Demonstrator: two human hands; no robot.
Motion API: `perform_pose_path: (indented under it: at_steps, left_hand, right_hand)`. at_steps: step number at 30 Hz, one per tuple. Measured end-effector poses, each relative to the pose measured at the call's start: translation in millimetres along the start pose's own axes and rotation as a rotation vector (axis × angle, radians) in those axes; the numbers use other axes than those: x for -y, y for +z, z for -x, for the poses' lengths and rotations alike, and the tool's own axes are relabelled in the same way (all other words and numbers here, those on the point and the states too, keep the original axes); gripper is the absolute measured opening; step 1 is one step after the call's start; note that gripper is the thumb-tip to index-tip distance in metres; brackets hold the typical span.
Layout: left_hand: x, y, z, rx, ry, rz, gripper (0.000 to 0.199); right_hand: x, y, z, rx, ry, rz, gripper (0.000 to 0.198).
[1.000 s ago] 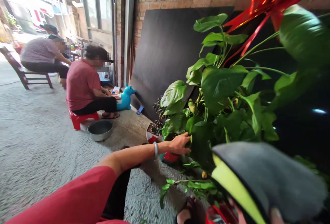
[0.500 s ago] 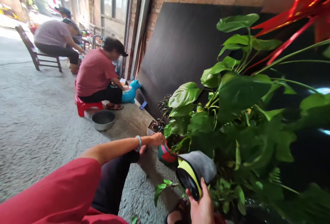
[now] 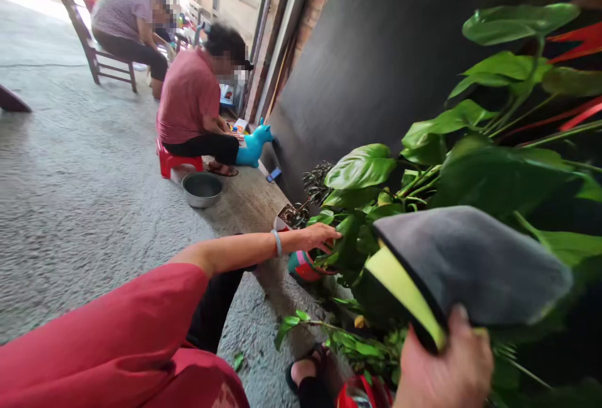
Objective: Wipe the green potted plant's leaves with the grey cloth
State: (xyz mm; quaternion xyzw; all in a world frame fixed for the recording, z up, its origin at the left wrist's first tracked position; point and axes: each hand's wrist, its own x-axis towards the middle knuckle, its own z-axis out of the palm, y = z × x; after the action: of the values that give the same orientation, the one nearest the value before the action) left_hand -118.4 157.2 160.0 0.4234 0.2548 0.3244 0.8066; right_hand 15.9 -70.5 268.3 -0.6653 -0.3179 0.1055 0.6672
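My left hand [image 3: 316, 237] reaches out on a bare arm with a pale bracelet and touches the lower leaves of a big green potted plant [image 3: 475, 163], just above a red and green pot [image 3: 303, 266]. My right hand [image 3: 444, 367], low at the right, grips a folded grey cloth with a yellow-green edge [image 3: 465, 264] held up close in front of the plant's leaves. My red sleeve [image 3: 103, 339] fills the lower left.
A dark board [image 3: 376, 63] leans on the brick wall behind the plant. A metal bowl [image 3: 202, 188] lies on the concrete floor. A person in red sits on a red stool [image 3: 175, 161] beside a blue toy [image 3: 253, 146]; another person sits on a wooden chair [image 3: 101, 60] farther back.
My left hand moved from the pot's rim up onto the leaves. My right hand raised the grey cloth closer to the camera and the view swung left.
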Motion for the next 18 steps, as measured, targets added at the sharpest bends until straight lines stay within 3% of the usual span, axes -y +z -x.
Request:
perform_pose_path:
  at_steps: [2, 4, 6, 8, 11, 13, 15, 16, 18]
  left_hand:
    - [0.5, 4.1, 6.0, -0.041, -0.019, 0.018, 0.031]
    - [-0.2, 0.6, 8.8, -0.114, -0.036, 0.023, 0.026]
    - [-2.1, -8.8, 10.0, -0.182, -0.049, 0.004, 0.025]
    - [-5.2, -19.1, 10.8, -0.205, -0.074, -0.001, 0.025]
    - [-8.1, -24.1, 10.2, -0.196, -0.099, 0.022, 0.022]
    - [-4.7, -18.1, 7.5, -0.157, -0.089, 0.045, 0.019]
    - [4.9, -9.7, 3.7, -0.089, -0.086, 0.076, 0.016]
    - [11.5, -7.1, 1.9, -0.056, -0.086, 0.086, 0.015]
    - [25.1, -10.1, -0.3, -0.030, -0.062, 0.103, 0.016]
  right_hand:
    - [0.8, 38.7, -8.4, 0.009, 0.053, -0.076, 0.046]
    - [-15.2, 66.7, 5.6, 0.127, 0.287, -0.124, 0.045]
    - [-35.1, 71.8, 33.5, 0.244, 0.548, -0.134, 0.042]
    - [-43.3, 57.2, 57.5, 0.285, 0.679, -0.124, 0.040]
    - [-21.0, 31.9, 56.9, 0.162, 0.582, -0.141, 0.045]
    - [2.0, 32.1, 34.0, 0.036, 0.334, -0.181, 0.048]
    - [12.4, 47.2, 9.7, -0.025, 0.113, -0.199, 0.047]
    - [10.0, 57.3, 2.4, -0.007, 0.083, -0.184, 0.047]
    - [-9.0, 73.9, 3.8, 0.107, 0.157, -0.108, 0.045]
